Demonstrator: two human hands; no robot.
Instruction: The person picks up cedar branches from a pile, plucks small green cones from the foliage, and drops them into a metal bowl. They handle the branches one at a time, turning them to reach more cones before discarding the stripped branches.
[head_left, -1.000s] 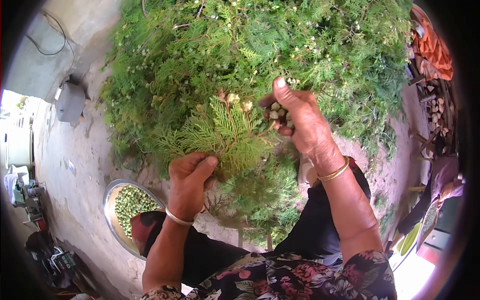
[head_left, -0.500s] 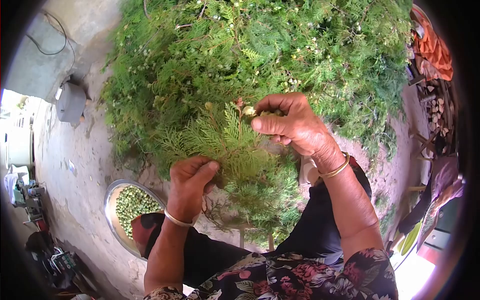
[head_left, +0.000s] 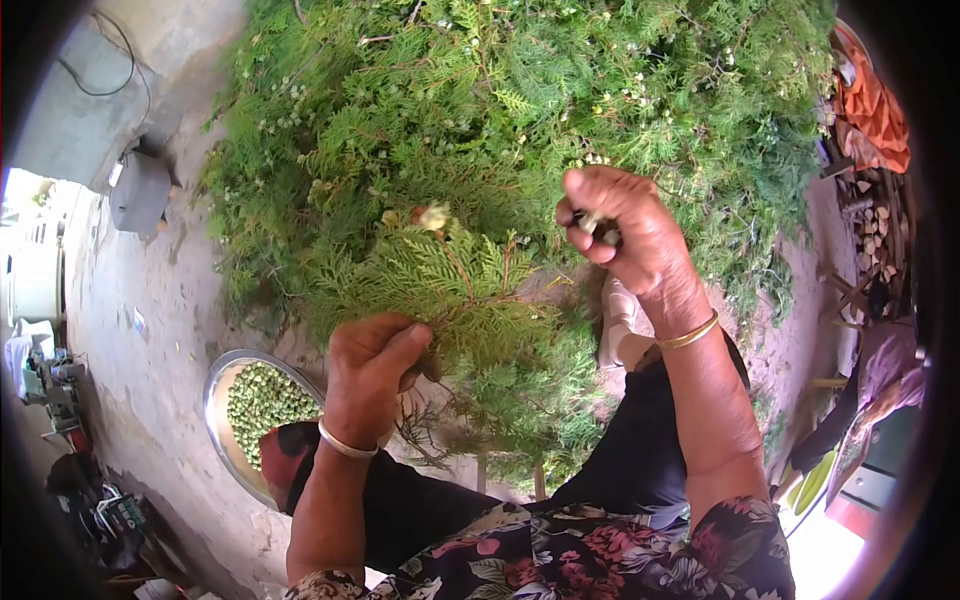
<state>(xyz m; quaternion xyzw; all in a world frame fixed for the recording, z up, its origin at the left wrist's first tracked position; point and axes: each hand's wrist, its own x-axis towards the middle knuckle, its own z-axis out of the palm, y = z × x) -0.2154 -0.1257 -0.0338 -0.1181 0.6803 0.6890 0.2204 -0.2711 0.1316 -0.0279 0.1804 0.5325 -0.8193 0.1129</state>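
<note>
My left hand (head_left: 375,365) pinches the stem end of a leafy evergreen sprig (head_left: 455,275), held out over the ground. One pale cone (head_left: 435,217) shows at the sprig's upper left tip, blurred a little. To the right, apart from the sprig, my right hand (head_left: 625,225) is curled closed around several small pale green cones (head_left: 597,228), partly hidden by the fingers. A large heap of green evergreen branches (head_left: 500,120) dotted with cones lies in front of both hands. Beside my left knee a metal basin (head_left: 213,395) holds many picked green cones.
A grey box-like object (head_left: 140,195) stands on the concrete floor (head_left: 130,390) at left. Stacked firewood (head_left: 875,240) and an orange cloth (head_left: 872,110) are at right. My shoe (head_left: 618,315) is near the heap's edge.
My right hand has drawn away from the sprig, up and to the right, and its fingers have curled in around the cones. The left hand keeps its hold and has shifted slightly.
</note>
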